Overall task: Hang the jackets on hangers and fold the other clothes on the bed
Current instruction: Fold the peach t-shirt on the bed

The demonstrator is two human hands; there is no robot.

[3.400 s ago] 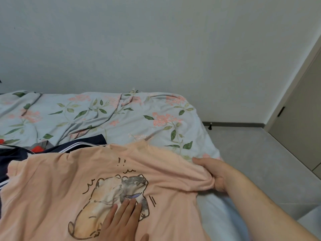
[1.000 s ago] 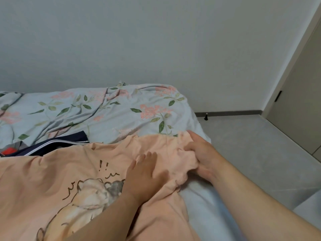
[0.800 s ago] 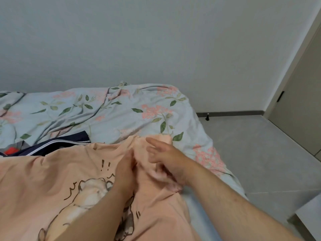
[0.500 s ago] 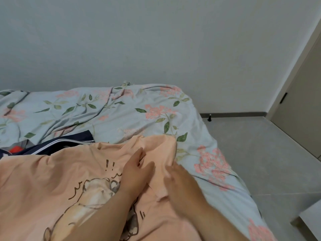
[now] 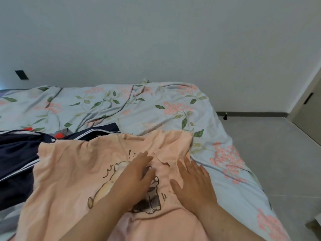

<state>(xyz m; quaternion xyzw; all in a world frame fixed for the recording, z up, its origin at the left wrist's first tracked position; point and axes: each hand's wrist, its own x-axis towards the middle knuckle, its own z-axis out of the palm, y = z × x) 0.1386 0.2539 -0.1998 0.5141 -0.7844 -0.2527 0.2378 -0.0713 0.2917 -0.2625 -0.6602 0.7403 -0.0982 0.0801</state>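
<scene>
Covering the bed (image 5: pixel 231 197) is a rumpled pale blue duvet (image 5: pixel 156 108) printed with pink flowers and green leaves. It runs back to a plain grey-white wall (image 5: pixel 156 40) that carries one dark plate (image 5: pixel 21 74) at the left. To the right lies a grey tiled floor (image 5: pixel 278 153), with a dark skirting (image 5: pixel 251 113), one small black doorstop (image 5: pixel 225 117) and one door (image 5: pixel 311 115) that is cut off by the frame edge.

One peach T-shirt (image 5: pixel 69 171) lies front-up on the near part of the bed, its right side folded in over the chest. Two hands rest on it. The left hand (image 5: pixel 133 176) lies flat with fingers spread on the cartoon animal print (image 5: pixel 152 200), gripping nothing. The right hand (image 5: pixel 194 181) lies flat on the folded-in part, fingers straight and also gripping nothing.

One navy garment (image 5: pixel 17 150) with white stripes lies to the left, running under the shirt's edge and out of the frame. Whether it is a single piece I cannot tell. A bit of red and grey cloth (image 5: pixel 60 135) peeks out beside it, too little to identify. The left hand hides part of the print, and the shirt's lower part is cut off at the bottom.
</scene>
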